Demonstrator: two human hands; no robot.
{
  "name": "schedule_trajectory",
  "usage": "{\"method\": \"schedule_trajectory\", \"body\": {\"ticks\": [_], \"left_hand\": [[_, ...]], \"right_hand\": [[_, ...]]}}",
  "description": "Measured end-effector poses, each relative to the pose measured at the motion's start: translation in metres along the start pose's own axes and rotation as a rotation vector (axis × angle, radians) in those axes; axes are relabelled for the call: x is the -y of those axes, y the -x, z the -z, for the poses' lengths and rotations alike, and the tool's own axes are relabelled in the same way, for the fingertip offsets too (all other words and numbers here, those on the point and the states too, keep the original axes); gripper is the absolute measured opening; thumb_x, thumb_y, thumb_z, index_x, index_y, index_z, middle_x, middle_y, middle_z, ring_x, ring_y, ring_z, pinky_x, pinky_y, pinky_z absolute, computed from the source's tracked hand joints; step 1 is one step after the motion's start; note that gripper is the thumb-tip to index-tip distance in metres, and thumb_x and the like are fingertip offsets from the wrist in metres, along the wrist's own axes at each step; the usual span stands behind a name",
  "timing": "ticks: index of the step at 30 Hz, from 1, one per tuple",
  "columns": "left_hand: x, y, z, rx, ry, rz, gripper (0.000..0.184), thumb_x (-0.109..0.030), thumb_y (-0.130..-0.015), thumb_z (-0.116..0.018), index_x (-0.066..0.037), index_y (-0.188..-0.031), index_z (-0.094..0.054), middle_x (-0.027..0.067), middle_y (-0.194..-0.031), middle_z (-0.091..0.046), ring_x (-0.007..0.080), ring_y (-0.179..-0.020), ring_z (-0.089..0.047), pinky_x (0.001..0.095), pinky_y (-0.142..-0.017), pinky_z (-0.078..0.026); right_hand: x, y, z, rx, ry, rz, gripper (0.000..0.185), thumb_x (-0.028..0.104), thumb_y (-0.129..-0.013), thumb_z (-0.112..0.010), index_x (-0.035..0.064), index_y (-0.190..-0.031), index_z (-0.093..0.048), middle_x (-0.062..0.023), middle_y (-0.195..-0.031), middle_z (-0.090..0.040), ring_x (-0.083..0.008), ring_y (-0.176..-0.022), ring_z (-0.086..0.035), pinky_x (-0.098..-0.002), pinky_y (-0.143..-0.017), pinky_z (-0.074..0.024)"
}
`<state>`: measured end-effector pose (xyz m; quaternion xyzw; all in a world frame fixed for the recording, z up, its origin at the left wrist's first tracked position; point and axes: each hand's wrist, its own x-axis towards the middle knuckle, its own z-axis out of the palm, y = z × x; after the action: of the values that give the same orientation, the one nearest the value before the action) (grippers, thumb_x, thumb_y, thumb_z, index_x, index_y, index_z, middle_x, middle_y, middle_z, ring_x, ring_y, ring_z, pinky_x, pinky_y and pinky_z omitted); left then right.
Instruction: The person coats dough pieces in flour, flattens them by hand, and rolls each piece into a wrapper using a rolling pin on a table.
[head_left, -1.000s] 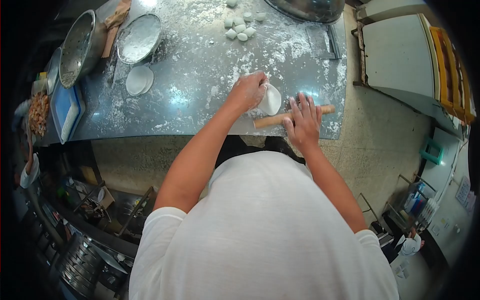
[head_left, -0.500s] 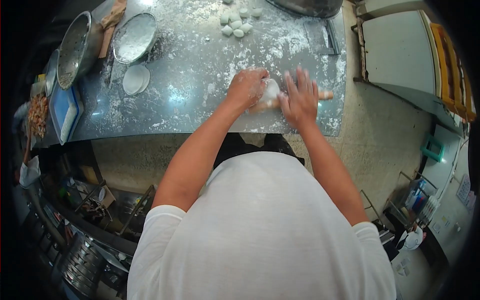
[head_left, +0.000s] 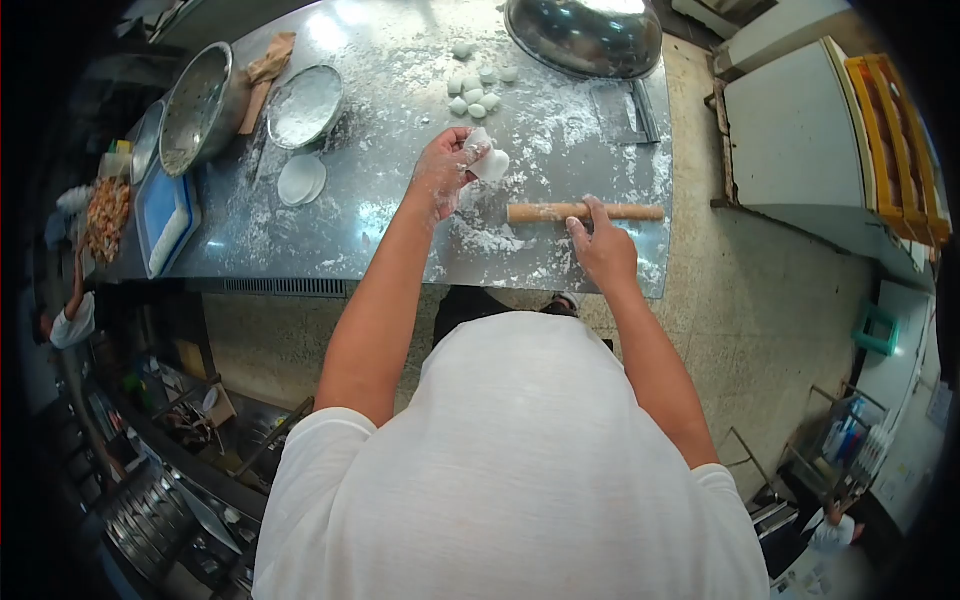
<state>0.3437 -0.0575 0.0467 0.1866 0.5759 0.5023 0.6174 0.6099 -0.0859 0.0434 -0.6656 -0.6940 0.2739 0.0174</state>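
A thin white dough wrapper (head_left: 488,160) hangs from the pinched fingers of my left hand (head_left: 443,174), raised over the floured metal table (head_left: 390,130). Near the table's front edge lies a wooden rolling pin (head_left: 640,212). My right hand (head_left: 607,250) touches the pin's middle with thumb and index finger; its other fingers are curled under. Several small dough pieces (head_left: 474,97) sit farther back. Flat round wrappers (head_left: 300,181) are stacked to the left, below a bowl of white flour (head_left: 305,107).
A large steel bowl (head_left: 198,110), a blue tray (head_left: 163,215) and orange chopped filling (head_left: 108,215) are at the left. An upturned metal bowl (head_left: 585,35) and a scraper (head_left: 642,112) lie at the back right. Other people (head_left: 75,318) show at both sides.
My left hand has lifted the wrapper off the pin and moved left and back. The right hand's flat, spread fingers have curled, leaving thumb and index at the pin. The view has shifted slightly.
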Motion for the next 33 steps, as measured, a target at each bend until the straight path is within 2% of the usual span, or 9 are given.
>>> {"method": "schedule_trajectory", "body": {"ticks": [7, 12, 15, 17, 21, 23, 27, 29, 33], "left_hand": [[-0.031, 0.012, -0.013, 0.073, -0.200, -0.245, 0.023, -0.004, -0.090, -0.071, -0.002, -0.111, -0.065, 0.0063, -0.099, -0.067, 0.0137, -0.087, -0.061, 0.0287, -0.079, -0.050], [-0.076, 0.021, -0.017, 0.060, -0.424, -0.489, 0.021, -0.006, -0.089, -0.069, 0.001, -0.108, -0.067, 0.0072, -0.096, -0.068, 0.0143, -0.083, -0.063, 0.0288, -0.076, -0.051], [-0.076, 0.016, -0.025, 0.132, -0.295, -0.510, 0.021, -0.011, -0.090, -0.069, -0.002, -0.109, -0.068, 0.0061, -0.097, -0.069, 0.0142, -0.084, -0.064, 0.0291, -0.077, -0.053], [-0.052, 0.009, -0.031, -0.008, -0.774, -0.919, 0.020, -0.012, -0.092, -0.066, -0.009, -0.111, -0.068, 0.0096, -0.099, -0.071, 0.0218, -0.083, -0.068, 0.0333, -0.077, -0.057], [0.055, -0.029, -0.011, 0.437, -1.594, -1.025, 0.014, -0.014, -0.091, -0.061, -0.011, -0.101, -0.071, 0.0113, -0.093, -0.069, 0.0333, -0.090, -0.066, 0.0449, -0.088, -0.054], [0.063, -0.024, -0.004, 0.415, -1.337, -1.203, 0.016, -0.011, -0.086, -0.066, -0.012, -0.101, -0.072, 0.0114, -0.094, -0.070, 0.0333, -0.090, -0.066, 0.0460, -0.089, -0.052], [0.020, 0.004, -0.021, 0.204, -1.033, -0.856, 0.024, -0.002, -0.084, -0.069, -0.009, -0.107, -0.069, 0.0097, -0.093, -0.070, 0.0278, -0.090, -0.068, 0.0395, -0.082, -0.053], [0.004, 0.012, -0.026, 0.175, -0.531, -0.243, 0.018, -0.003, -0.089, -0.068, -0.006, -0.107, -0.067, 0.0046, -0.090, -0.067, 0.0179, -0.088, -0.066, 0.0317, -0.079, -0.053], [-0.005, 0.039, -0.037, 0.383, 0.025, 0.057, 0.015, -0.005, -0.093, -0.067, -0.002, -0.108, -0.064, 0.0009, -0.091, -0.062, 0.0115, -0.084, -0.059, 0.0267, -0.072, -0.050]], "right_hand": [[-0.008, -0.023, 0.004, -0.052, -0.333, -0.140, 0.039, 0.041, -0.092, -0.066, 0.0119, -0.118, -0.063, -0.0178, -0.089, -0.071, -0.0369, -0.087, -0.069, -0.0463, -0.080, -0.0527], [-0.026, -0.019, -0.004, -0.416, -0.366, 0.252, 0.052, 0.014, -0.087, -0.070, 0.0190, -0.137, -0.056, -0.0145, -0.095, -0.061, -0.0322, -0.092, -0.063, -0.0443, -0.081, -0.0516], [-0.020, -0.014, 0.011, -0.509, -0.331, 0.314, 0.063, 0.010, -0.090, -0.067, 0.0189, -0.149, -0.046, -0.0145, -0.109, -0.070, -0.0274, -0.099, -0.067, -0.0383, -0.087, -0.0520], [-0.024, -0.011, 0.016, -0.506, -0.359, 0.191, 0.065, 0.009, -0.090, -0.067, 0.0181, -0.151, -0.045, -0.0142, -0.110, -0.070, -0.0277, -0.097, -0.068, -0.0379, -0.087, -0.0524], [-0.042, -0.001, 0.017, -0.447, -0.361, 0.053, 0.066, 0.007, -0.088, -0.070, 0.0134, -0.149, -0.046, -0.0161, -0.113, -0.070, -0.0276, -0.093, -0.070, -0.0369, -0.083, -0.0536], [-0.054, 0.004, 0.017, -0.406, -0.290, 0.133, 0.061, 0.007, -0.087, -0.070, 0.0111, -0.144, -0.051, -0.0172, -0.112, -0.070, -0.0283, -0.092, -0.070, -0.0369, -0.083, -0.0536], [-0.044, 0.023, 0.038, -0.165, -0.164, 0.233, 0.043, 0.006, -0.084, -0.072, 0.0047, -0.126, -0.063, -0.0179, -0.105, -0.069, -0.0382, -0.091, -0.068, -0.0429, -0.081, -0.0539], [-0.032, 0.030, 0.045, -0.077, -0.089, 0.281, 0.040, 0.006, -0.083, -0.072, 0.0053, -0.122, -0.064, -0.0164, -0.102, -0.069, -0.0372, -0.089, -0.068, -0.0432, -0.080, -0.0535], [-0.022, 0.035, 0.033, 0.059, 0.100, 0.515, 0.039, 0.005, -0.079, -0.075, 0.0076, -0.118, -0.068, -0.0137, -0.095, -0.067, -0.0311, -0.086, -0.066, -0.0412, -0.081, -0.0522]]}}
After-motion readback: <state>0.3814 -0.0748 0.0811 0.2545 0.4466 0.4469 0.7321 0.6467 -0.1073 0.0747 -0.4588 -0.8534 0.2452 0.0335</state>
